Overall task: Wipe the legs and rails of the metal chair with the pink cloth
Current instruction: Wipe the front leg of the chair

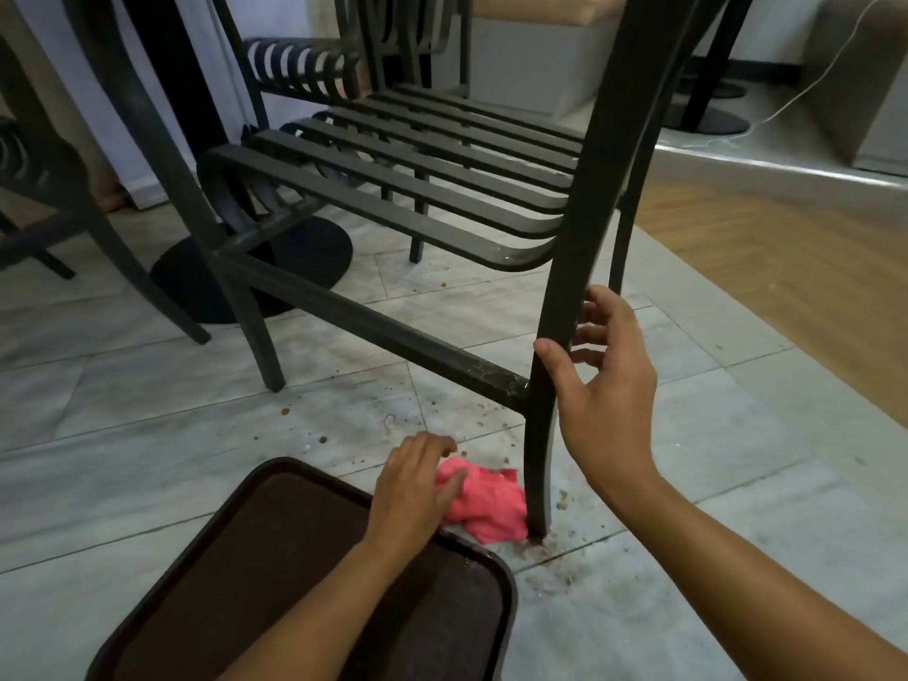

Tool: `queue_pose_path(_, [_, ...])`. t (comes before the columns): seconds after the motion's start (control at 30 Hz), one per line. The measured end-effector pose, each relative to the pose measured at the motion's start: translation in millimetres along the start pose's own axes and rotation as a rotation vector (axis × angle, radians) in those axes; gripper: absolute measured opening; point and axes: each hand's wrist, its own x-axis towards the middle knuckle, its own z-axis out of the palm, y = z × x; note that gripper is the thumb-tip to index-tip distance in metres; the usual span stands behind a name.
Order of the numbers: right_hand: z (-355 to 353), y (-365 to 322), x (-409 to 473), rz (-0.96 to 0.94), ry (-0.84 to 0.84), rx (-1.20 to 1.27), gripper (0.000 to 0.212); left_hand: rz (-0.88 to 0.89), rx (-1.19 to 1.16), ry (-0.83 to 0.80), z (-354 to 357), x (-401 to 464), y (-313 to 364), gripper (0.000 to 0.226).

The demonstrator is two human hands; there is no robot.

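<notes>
A dark metal chair [422,199] with a slatted seat stands on the tiled floor in front of me. Its near leg [565,297] comes down at centre right, joined to a low side rail [373,331] that shows pale grime. A crumpled pink cloth [486,503] lies on the floor against the foot of that leg. My left hand [417,489] rests on the cloth's left side, fingers fairly straight. My right hand [604,380] is around the near leg above the rail, thumb on the front and fingers loosely behind it.
A dark brown tray [275,592] lies on the floor at the bottom, under my left forearm. Crumbs and dirt speckle the tiles round the leg. A round black table base [255,267] and other chairs stand at the left. Wooden flooring lies at the right.
</notes>
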Motion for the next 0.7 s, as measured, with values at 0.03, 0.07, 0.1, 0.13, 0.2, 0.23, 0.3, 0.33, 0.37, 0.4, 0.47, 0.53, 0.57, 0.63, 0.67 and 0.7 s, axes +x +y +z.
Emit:
queue_pose_path(0.03, [-1.4,1.2,0.8,-0.004,-0.022,0.013,0.047,-0.052,0.014,-0.132,11.5,-1.9,-1.0,0.031])
queue_pose_path(0.07, [-2.8,2.6,1.8,-0.007,-0.046,0.031,0.047,-0.072,0.041,-0.223,23.7,-3.1,-2.6,0.035])
queue_pose_path(0.1, [-4.4,3.7,2.8,-0.009,-0.071,0.050,0.046,-0.073,0.078,-0.299,35.3,-2.2,-3.4,0.039])
queue_pose_path(0.13, [-6.2,4.6,3.3,-0.012,-0.093,0.064,0.046,-0.070,0.112,-0.366,46.0,-0.5,-2.8,0.043])
queue_pose_path(0.2, [-8.4,6.3,3.9,-0.005,-0.132,0.088,0.045,-0.059,0.163,-0.495,64.0,3.7,-1.7,0.050])
queue_pose_path(0.23, [-9.2,7.6,4.4,0.002,-0.154,0.102,0.045,-0.045,0.198,-0.560,71.2,5.6,-2.3,0.053])
queue_pose_path(0.3, [-9.7,10.2,5.3,0.015,-0.198,0.144,0.043,0.003,0.282,-0.654,84.4,6.6,-3.2,0.054])
queue_pose_path(0.33, [-10.1,11.9,6.1,0.020,-0.219,0.166,0.042,-0.002,0.301,-0.663,88.5,6.4,-2.2,0.051])
queue_pose_path(0.37, [-10.4,13.5,7.0,0.022,-0.237,0.182,0.041,-0.019,0.281,-0.651,92.4,6.7,-0.5,0.045])
queue_pose_path(0.4, [-11.0,15.1,7.7,0.014,-0.249,0.194,0.041,-0.040,0.235,-0.611,92.6,7.1,2.2,0.039])
queue_pose_path(0.47, [-11.6,16.6,8.8,-0.014,-0.261,0.202,0.041,-0.169,0.047,-0.424,86.1,7.7,8.5,0.026])
queue_pose_path(0.53, [-12.3,18.3,10.8,-0.024,-0.286,0.225,0.039,-0.367,-0.113,-0.175,68.6,6.1,15.1,0.024])
queue_pose_path(0.57, [-12.5,19.6,11.7,-0.025,-0.294,0.242,0.040,-0.416,-0.168,-0.064,56.5,3.6,19.3,0.027])
queue_pose_path(0.63, [-12.7,22.0,12.8,-0.037,-0.303,0.265,0.046,-0.545,-0.279,0.157,33.9,-6.8,25.5,0.033])
queue_pose_path(0.67, [-12.8,22.7,13.2,-0.039,-0.309,0.276,0.048,-0.594,-0.300,0.249,22.9,-11.5,28.9,0.034])
queue_pose_path(0.7, [-13.3,23.2,13.4,-0.040,-0.316,0.286,0.049,-0.639,-0.318,0.337,13.5,-16.1,31.5,0.033])
